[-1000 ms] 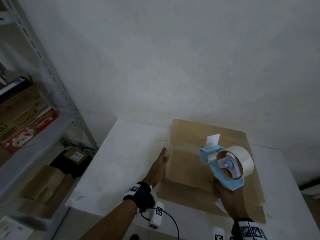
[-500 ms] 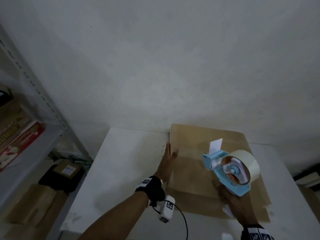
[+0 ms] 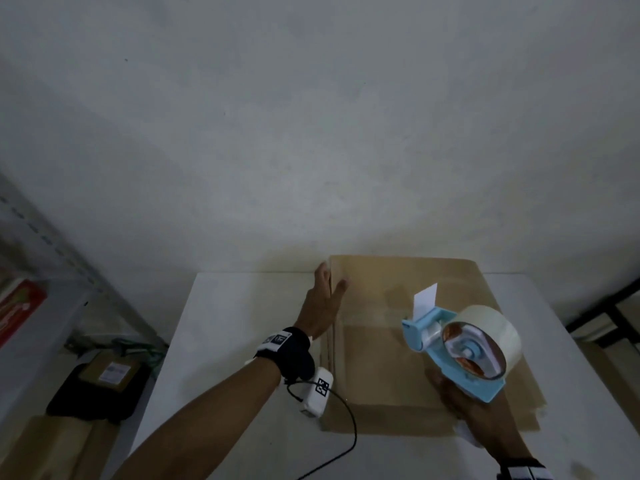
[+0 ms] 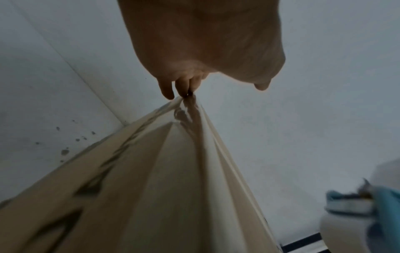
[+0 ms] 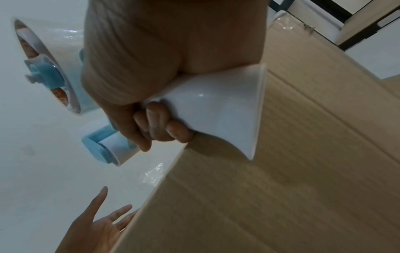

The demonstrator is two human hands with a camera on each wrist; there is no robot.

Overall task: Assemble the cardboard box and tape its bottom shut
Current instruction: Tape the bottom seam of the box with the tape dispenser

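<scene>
A flattened brown cardboard box point(image 3: 381, 372) lies on the white table point(image 3: 235, 341). My left hand point(image 3: 327, 289) is at the box's far left edge, fingers straight along the side and thumb lying on top. In the left wrist view the fingertips point(image 4: 184, 87) touch the cardboard edge point(image 4: 164, 171). My right hand point(image 3: 474, 414) grips the white handle point(image 5: 216, 106) of a blue tape dispenser point(image 3: 464, 348), held above the right half of the box. A short tab of tape sticks up at its front. In the right wrist view the box point(image 5: 281, 188) is below, and the left hand point(image 5: 95, 227) shows spread fingers.
A white wall stands just behind the table. A grey metal shelf point(image 3: 41, 244) with packages is at the left. A dark bag with a small labelled carton point(image 3: 110, 372) and flat cardboard lie on the floor beside the table. A white wrist unit point(image 3: 317, 393) trails a black cable.
My left hand has slid along the box's left edge toward the far corner, with the thumb now on top. The dispenser stays in my right hand above the box.
</scene>
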